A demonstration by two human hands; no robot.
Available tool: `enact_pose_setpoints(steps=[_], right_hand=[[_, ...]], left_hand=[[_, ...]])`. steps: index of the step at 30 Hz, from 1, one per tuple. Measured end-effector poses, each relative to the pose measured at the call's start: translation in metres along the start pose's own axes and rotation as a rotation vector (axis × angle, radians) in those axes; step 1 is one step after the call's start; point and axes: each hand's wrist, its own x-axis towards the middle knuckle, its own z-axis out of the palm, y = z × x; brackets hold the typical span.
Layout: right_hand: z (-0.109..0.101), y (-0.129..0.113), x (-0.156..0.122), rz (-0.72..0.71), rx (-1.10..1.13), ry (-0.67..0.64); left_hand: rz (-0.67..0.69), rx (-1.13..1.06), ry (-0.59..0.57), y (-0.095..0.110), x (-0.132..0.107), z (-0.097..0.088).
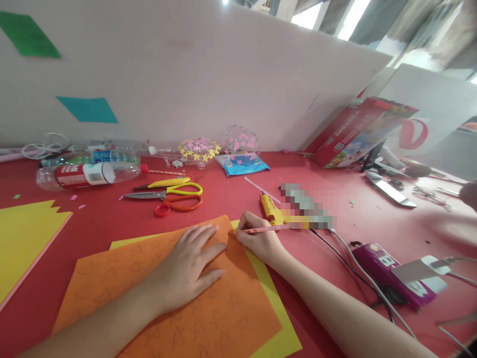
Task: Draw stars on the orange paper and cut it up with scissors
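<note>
My right hand (259, 239) grips a pink pencil (266, 228), its tip close to the upper right corner of an orange sheet (179, 313). Spread flat on the same sheet, my left hand (194, 261) has its fingers apart. Rows of pencilled stars cover much of the orange paper. A yellow sheet (278, 318) shows beneath it along the top and right edges. Just beyond my right hand lies a yellow glue gun (271, 209). Scissors (179, 195) with yellow and orange handles rest past the top of the paper, beside a red ring (162, 210) and a yellow cutter (169, 184).
Plastic bottles (85, 175) lie along the wall at the back left. Star-covered clear domes (199, 150) stand behind a blue packet (243, 164). A purple power strip (391, 273) with cables is at right, near a red box (354, 132). More yellow paper (26, 238) lies left.
</note>
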Motion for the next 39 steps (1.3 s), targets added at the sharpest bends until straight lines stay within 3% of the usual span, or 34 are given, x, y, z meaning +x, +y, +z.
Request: enact_pose_setpoints(steps=[8, 33, 39], right_hand=[[-0.0027, -0.0062, -0.0006, -0.077, -0.048, -0.011], [-0.0002, -0.0015, -0.0026, -0.087, 0.018, -0.116], [0.0001, -0.0046, -0.0039, -0.119, -0.03, -0.092]], left_hand=[[0.007, 0.004, -0.003, 0.0001, 0.0, 0.0001], [0.021, 0.003, 0.034, 0.0004, 0.001, 0.0003], [0.021, -0.004, 0.034, 0.0009, 0.0007, -0.0009]])
